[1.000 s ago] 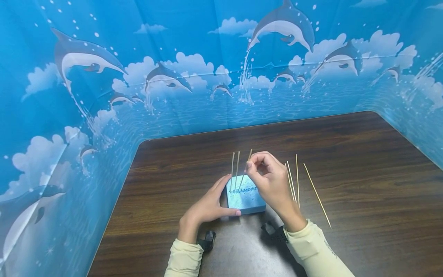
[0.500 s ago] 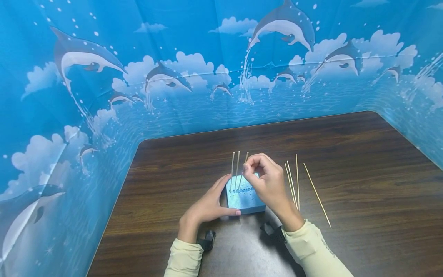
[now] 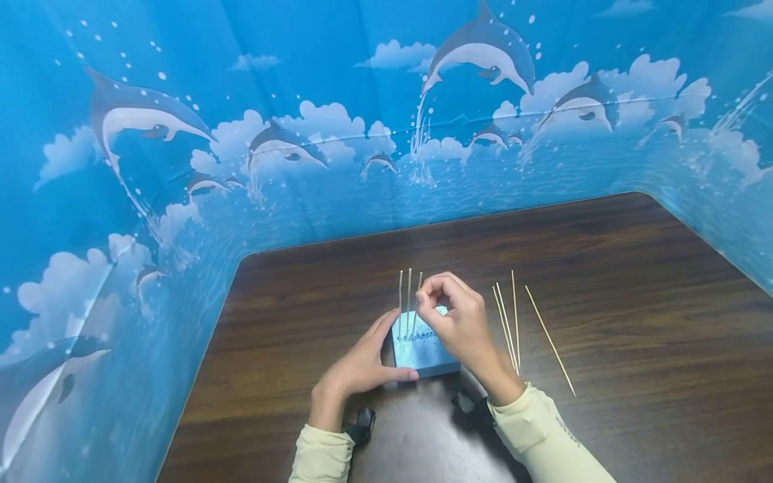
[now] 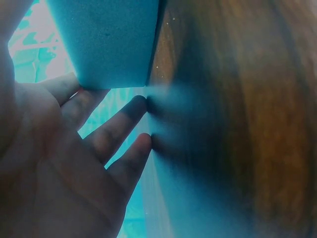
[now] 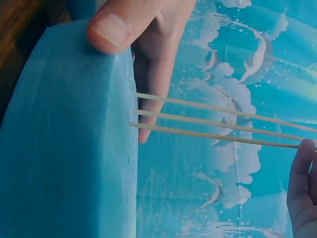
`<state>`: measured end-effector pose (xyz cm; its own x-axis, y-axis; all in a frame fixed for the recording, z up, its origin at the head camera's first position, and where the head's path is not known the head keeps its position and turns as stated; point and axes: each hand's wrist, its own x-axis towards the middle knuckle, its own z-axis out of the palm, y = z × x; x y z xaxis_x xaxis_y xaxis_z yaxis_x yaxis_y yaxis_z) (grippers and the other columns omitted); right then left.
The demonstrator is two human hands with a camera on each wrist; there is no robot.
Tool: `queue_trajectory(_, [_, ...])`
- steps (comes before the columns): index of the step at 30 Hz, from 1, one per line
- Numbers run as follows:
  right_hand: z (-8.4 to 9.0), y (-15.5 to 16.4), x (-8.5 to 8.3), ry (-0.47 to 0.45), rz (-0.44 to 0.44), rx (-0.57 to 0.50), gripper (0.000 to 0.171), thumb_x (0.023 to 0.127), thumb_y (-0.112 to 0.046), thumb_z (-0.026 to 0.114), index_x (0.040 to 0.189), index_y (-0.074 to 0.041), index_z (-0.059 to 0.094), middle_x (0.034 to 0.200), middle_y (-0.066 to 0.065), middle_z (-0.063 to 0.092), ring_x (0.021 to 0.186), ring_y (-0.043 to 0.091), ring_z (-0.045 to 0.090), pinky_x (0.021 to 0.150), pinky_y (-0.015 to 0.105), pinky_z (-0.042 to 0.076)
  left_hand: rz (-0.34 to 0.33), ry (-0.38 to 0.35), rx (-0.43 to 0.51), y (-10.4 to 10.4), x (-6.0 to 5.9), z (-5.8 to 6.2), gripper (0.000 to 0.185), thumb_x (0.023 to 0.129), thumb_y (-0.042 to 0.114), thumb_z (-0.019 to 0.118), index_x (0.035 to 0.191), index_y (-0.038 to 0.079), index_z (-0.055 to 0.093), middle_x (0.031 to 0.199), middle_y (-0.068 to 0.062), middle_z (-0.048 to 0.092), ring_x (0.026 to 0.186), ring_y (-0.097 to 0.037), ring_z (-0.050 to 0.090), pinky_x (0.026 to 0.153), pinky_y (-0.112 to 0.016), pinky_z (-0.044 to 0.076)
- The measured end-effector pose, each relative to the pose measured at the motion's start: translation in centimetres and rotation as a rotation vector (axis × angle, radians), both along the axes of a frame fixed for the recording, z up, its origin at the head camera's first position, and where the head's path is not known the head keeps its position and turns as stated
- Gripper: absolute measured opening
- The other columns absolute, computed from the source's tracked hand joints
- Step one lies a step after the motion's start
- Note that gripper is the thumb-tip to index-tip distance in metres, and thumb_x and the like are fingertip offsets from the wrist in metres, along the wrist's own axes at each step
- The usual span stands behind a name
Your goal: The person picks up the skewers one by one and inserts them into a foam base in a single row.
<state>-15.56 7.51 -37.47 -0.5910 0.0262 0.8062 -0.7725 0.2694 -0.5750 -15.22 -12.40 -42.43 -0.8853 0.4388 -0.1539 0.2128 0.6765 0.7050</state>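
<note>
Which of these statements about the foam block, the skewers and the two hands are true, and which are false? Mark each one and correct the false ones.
1. Three skewers stand upright in the foam block. True.
2. The left hand lies flat on the table, away from the block. False: it holds the block's left side and near edge.
3. The right hand pinches the rightmost standing skewer. True.
4. The spare skewers lie left of the block. False: they lie on the table to its right.
5. The block is red. False: it is light blue.
</note>
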Motion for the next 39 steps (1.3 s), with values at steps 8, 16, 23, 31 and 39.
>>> queue_trajectory(8, [0.2,1.0,-0.2,0.024,-0.015,0.061,0.009,0.081,0.007,0.071,0.086,0.000,0.067,0.079,0.003,0.065,0.066,0.012,0.058,0.059,0.021,0.050,-0.004,0.010,0.008,0.0,-0.1,-0.2,0.114,0.072,0.050,0.085,0.159,0.020,0.018,0.165,-0.005,0.018,0.150,-0.027,0.021,0.117,-0.053,0.028])
queue_trajectory(16, [-0.4,6.9,-1.9,-0.144,-0.214,0.177,0.005,0.084,0.002,0.072,0.087,0.001,0.068,0.077,0.006,0.063,0.067,0.018,0.058,0.060,0.017,0.045,-0.007,0.018,-0.008,0.0,-0.1,-0.2,0.116,0.071,0.053,0.085,0.160,0.025,0.017,0.166,-0.006,0.017,0.150,-0.027,0.020,0.117,-0.054,0.027])
queue_trajectory(23, [-2.6,13.1,-2.7,-0.480,-0.376,0.340,0.014,0.094,-0.012,0.063,0.097,0.001,0.068,0.091,0.014,0.066,0.078,0.027,0.061,0.071,0.030,0.048,0.000,0.017,-0.007,0.0,-0.1,-0.1,0.115,0.071,0.051,0.085,0.160,0.026,0.017,0.166,-0.004,0.017,0.150,-0.026,0.019,0.117,-0.054,0.027])
queue_trajectory(31, [-4.6,16.6,-2.5,-0.721,-0.374,0.448,0.026,0.097,-0.021,0.059,0.103,0.003,0.066,0.100,0.022,0.067,0.088,0.034,0.062,0.077,0.049,0.049,0.001,0.006,-0.008,-0.1,0.0,-0.2,0.114,0.071,0.052,0.085,0.160,0.026,0.017,0.166,-0.003,0.017,0.151,-0.026,0.018,0.118,-0.054,0.027])
queue_trajectory(39, [-7.1,16.8,-3.2,-0.690,-0.400,0.443,0.018,0.092,-0.015,0.063,0.096,0.001,0.068,0.089,0.015,0.066,0.078,0.026,0.059,0.069,0.038,0.046,-0.001,0.006,-0.003,0.0,-0.1,0.0,0.115,0.071,0.052,0.085,0.160,0.026,0.017,0.166,-0.003,0.017,0.150,-0.027,0.019,0.117,-0.054,0.027])
